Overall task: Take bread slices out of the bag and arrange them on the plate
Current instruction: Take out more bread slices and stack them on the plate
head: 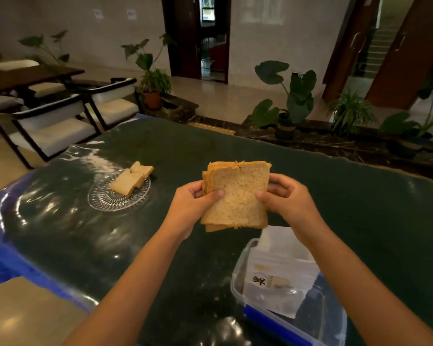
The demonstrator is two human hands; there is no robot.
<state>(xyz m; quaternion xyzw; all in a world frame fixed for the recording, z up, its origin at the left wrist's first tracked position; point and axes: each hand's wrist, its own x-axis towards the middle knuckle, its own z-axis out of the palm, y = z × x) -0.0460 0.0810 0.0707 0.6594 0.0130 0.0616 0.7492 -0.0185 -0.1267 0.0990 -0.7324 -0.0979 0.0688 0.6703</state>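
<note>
**Bread held up in two hands**

Both hands hold a stack of bread slices (235,196) up above the dark worktop (360,208). The left hand (193,206) grips the left edge, with the thumb on the front slice. The right hand (285,198) grips the right edge the same way. The glass plate (105,201) sits off to the left with some slices on the plate (131,179). The bag (278,278) lies in a clear box (238,270) near the right arm.

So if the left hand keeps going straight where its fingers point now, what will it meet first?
The stack of bread slices that the left hand already grips; beyond it, likely the right hand.
</note>
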